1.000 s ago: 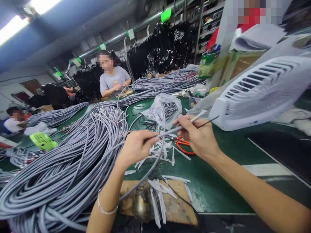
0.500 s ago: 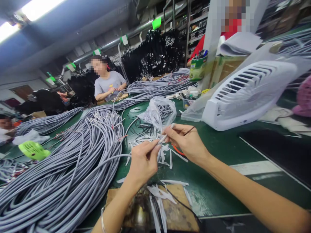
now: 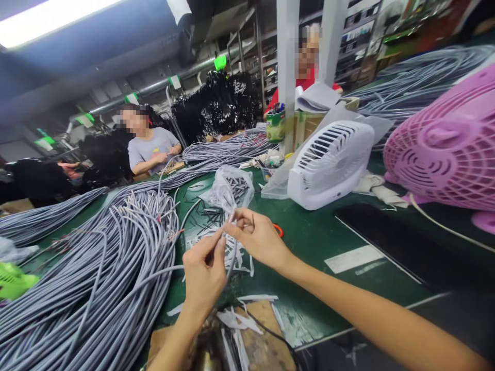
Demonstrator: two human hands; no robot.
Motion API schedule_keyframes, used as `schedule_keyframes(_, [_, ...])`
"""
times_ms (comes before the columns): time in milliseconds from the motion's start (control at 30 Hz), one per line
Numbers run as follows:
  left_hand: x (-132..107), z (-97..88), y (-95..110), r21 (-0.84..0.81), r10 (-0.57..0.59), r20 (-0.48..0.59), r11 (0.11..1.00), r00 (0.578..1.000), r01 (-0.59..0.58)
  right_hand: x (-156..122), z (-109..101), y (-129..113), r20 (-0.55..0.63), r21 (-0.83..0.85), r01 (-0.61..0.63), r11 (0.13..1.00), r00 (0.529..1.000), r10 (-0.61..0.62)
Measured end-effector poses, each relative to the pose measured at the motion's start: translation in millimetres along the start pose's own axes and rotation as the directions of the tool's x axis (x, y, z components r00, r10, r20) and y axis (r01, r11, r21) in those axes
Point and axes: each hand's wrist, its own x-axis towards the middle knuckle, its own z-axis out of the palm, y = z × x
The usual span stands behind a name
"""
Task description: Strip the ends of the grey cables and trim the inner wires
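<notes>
My left hand (image 3: 204,270) is closed, thumb and forefinger pinching a grey cable (image 3: 164,272) that runs in from the big bundle on the left. Fingertip to fingertip with it, my right hand (image 3: 261,237) pinches the same cable near its end; the fingers mostly hide that end. A thin dark piece (image 3: 252,220) shows at the curled fingers of my right hand, too small to name. Beneath both hands lie white strips (image 3: 245,263) of scrap. Just beyond them sits a clear plastic bag (image 3: 220,186) of short grey and black pieces, with loose black pieces (image 3: 211,216) beside it.
Coiled grey cables (image 3: 116,257) cover the left of the green table (image 3: 305,309). A white fan (image 3: 332,165), a pink fan (image 3: 444,139) and a black mat (image 3: 390,242) are at right. Nearest me is a wooden board (image 3: 266,335). Across the table, a person in grey (image 3: 152,149) handles cable.
The view has swung right, bringing the pink fan further into sight. Both hands stay together on the cable; the right fingers have shifted slightly and the dark piece shows less.
</notes>
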Motion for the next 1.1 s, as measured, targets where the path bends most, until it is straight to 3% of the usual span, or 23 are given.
schedule_keyframes(100, [1,-2.2,2,0.011,-0.024,-0.081,1.0,0.996,0.025,-5,-4,-5,-0.006,-0.325,0.188,0.927,0.98,-0.201])
schedule_keyframes(233, [0,-4.4,1,0.029,-0.024,-0.166,0.999,0.986,0.029,-13,-1,-5,0.109,-0.477,0.392,0.787,0.915,-0.389])
schedule_keyframes(400, [-1,-6.0,2,0.058,0.021,-0.21,0.998,0.977,-0.009,-18,4,-1,0.084,-0.554,0.441,0.706,0.873,-0.48])
schedule_keyframes(700, [-2,-5.3,2,0.136,0.099,-0.215,0.988,0.972,-0.071,-20,4,-1,0.039,-0.61,0.451,0.651,0.838,-0.544])
schedule_keyframes(833, [-3,-5.0,3,0.15,0.133,-0.211,0.983,0.968,-0.102,-20,5,0,0.032,-0.554,0.426,0.715,0.869,-0.493])
schedule_keyframes(1000, [-3,-5.9,5,0.167,0.168,-0.191,0.976,0.967,-0.137,-14,5,-2,0.074,-0.276,0.26,0.925,0.966,-0.249])
schedule_keyframes(1100, [-3,-4.6,7,0.197,0.226,-0.181,0.962,0.957,-0.19,-14,6,-1,0.079,-0.171,0.207,0.963,0.977,-0.196])
